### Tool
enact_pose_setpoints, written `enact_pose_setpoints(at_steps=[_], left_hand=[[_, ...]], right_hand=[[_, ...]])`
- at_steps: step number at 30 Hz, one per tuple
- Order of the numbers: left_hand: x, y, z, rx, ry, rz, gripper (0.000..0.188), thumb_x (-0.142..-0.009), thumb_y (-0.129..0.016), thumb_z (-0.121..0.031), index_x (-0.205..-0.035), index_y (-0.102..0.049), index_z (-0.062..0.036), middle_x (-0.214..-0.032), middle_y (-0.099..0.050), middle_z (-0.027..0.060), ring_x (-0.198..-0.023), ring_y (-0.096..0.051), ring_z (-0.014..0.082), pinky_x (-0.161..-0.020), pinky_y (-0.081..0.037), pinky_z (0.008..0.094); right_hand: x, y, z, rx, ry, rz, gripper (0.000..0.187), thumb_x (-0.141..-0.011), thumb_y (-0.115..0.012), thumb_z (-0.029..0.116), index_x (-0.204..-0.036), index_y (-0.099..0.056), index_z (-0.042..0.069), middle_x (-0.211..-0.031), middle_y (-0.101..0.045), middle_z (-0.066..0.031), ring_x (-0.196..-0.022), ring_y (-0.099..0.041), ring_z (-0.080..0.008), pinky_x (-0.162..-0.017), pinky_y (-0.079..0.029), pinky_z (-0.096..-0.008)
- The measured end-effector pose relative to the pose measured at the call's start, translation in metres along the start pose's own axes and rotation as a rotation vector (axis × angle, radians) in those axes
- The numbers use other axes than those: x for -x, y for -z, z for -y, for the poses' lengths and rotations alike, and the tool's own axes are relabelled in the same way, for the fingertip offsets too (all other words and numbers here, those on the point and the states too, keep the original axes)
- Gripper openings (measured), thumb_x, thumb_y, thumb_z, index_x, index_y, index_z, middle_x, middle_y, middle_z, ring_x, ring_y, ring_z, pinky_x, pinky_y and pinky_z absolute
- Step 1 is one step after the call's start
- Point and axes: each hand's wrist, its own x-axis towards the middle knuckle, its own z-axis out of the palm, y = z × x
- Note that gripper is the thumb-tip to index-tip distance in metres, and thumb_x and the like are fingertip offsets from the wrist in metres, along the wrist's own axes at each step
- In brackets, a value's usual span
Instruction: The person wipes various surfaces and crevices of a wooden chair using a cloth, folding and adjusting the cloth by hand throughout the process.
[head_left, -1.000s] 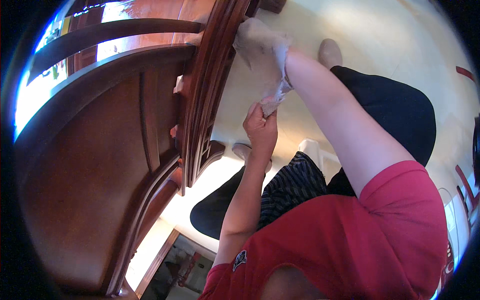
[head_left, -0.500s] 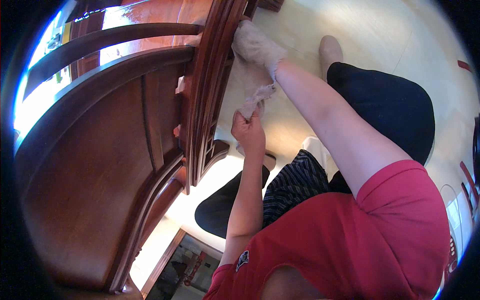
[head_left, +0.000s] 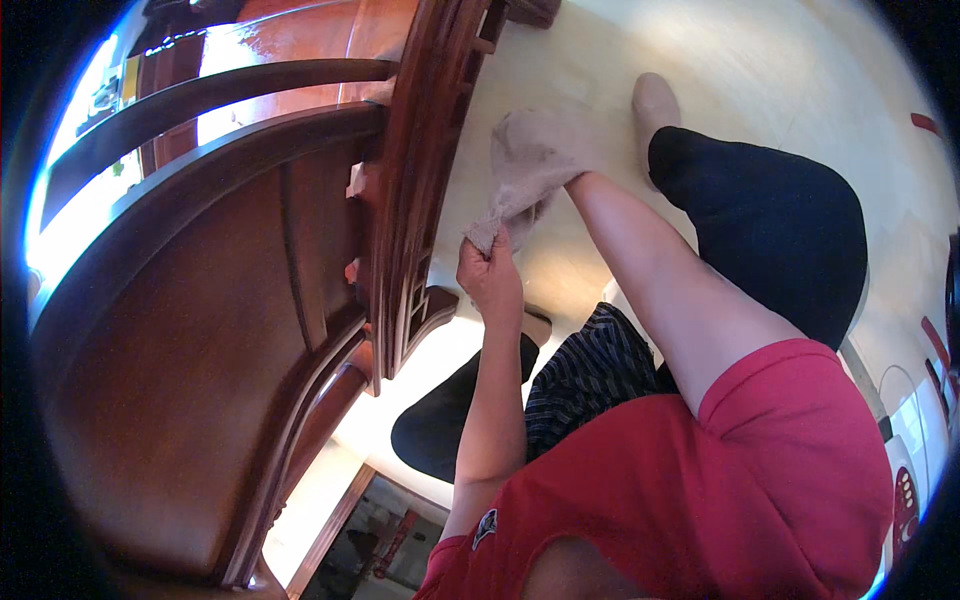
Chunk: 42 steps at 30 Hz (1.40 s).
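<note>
A greyish-beige cloth (head_left: 535, 160) is draped over my right hand (head_left: 588, 190), so only the wrist side shows and the fingers are hidden. One gathered end of the same cloth hangs toward my left hand (head_left: 490, 280), which pinches it between thumb and fingers. Both hands are in the air over the floor, just right of the carved dark-wood furniture (head_left: 400, 230), and apart from it.
A curved wooden backrest panel (head_left: 190, 320) fills the left side, with a glossy reddish wood surface (head_left: 300, 45) beyond. My feet and dark-trousered legs (head_left: 770, 230) stand on the pale floor (head_left: 760, 60). A white appliance with a red panel (head_left: 903, 490) is at the lower right.
My right hand, covered by the cloth, has drawn back from the furniture's edge toward me. My left hand has shifted slightly lower and still grips the cloth's end.
</note>
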Motion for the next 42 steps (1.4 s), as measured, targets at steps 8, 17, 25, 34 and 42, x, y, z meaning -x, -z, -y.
enact_pose_setpoints(at_steps=[8,17,25,34,42], left_hand=[[-0.002,-0.028,0.017,-0.040,-0.008,0.088,0.016,-0.083,-0.064,-0.012,-0.088,-0.060,0.0022,-0.081,-0.062,0.0078,-0.074,-0.057,0.0146,-0.068,-0.045,0.0292],[-0.034,-0.030,0.006,0.052,0.011,0.106,0.017,-0.083,-0.063,-0.011,-0.093,-0.059,0.0024,-0.082,-0.061,0.0072,-0.072,-0.058,0.0145,-0.064,-0.047,0.0290],[-0.015,-0.024,0.006,-0.031,-0.059,0.071,0.016,-0.082,-0.063,-0.008,-0.095,-0.063,0.0005,-0.081,-0.061,0.0084,-0.073,-0.056,0.0160,-0.067,-0.045,0.0297],[-0.028,-0.021,0.001,-0.038,0.004,0.104,0.019,-0.086,-0.060,-0.011,-0.101,-0.059,0.0007,-0.092,-0.063,0.0074,-0.074,-0.059,0.0132,-0.063,-0.050,0.0273],[-0.049,-0.004,-0.004,0.171,0.120,0.021,0.019,-0.085,-0.060,-0.009,-0.101,-0.060,0.0007,-0.091,-0.062,0.0045,-0.075,-0.057,0.0108,-0.064,-0.048,0.0253]], right_hand=[[-0.031,-0.092,-0.081,-0.298,-0.151,-0.777,0.017,-0.080,-0.054,0.016,-0.084,-0.069,0.010,-0.084,-0.067,-0.0102,-0.087,-0.062,-0.0270,-0.083,-0.048,-0.0385],[-0.059,0.008,0.030,0.194,-0.309,-0.739,0.014,-0.076,-0.054,0.013,-0.078,-0.068,0.010,-0.079,-0.065,-0.0106,-0.081,-0.061,-0.0259,-0.080,-0.048,-0.0360],[-0.058,0.074,0.006,0.523,0.217,-0.082,0.012,-0.070,-0.054,0.010,-0.067,-0.065,0.008,-0.066,-0.059,-0.0119,-0.065,-0.058,-0.0259,-0.062,-0.047,-0.0340],[-0.109,0.021,-0.034,0.913,0.089,-0.167,0.012,-0.073,-0.057,0.015,-0.069,-0.063,0.006,-0.073,-0.059,-0.0104,-0.074,-0.058,-0.0226,-0.068,-0.044,-0.0345],[-0.104,0.021,0.020,1.078,0.036,0.286,0.013,-0.083,-0.052,0.023,-0.082,-0.061,0.014,-0.096,-0.063,-0.0084,-0.087,-0.060,-0.0254,-0.073,-0.045,-0.0349]])
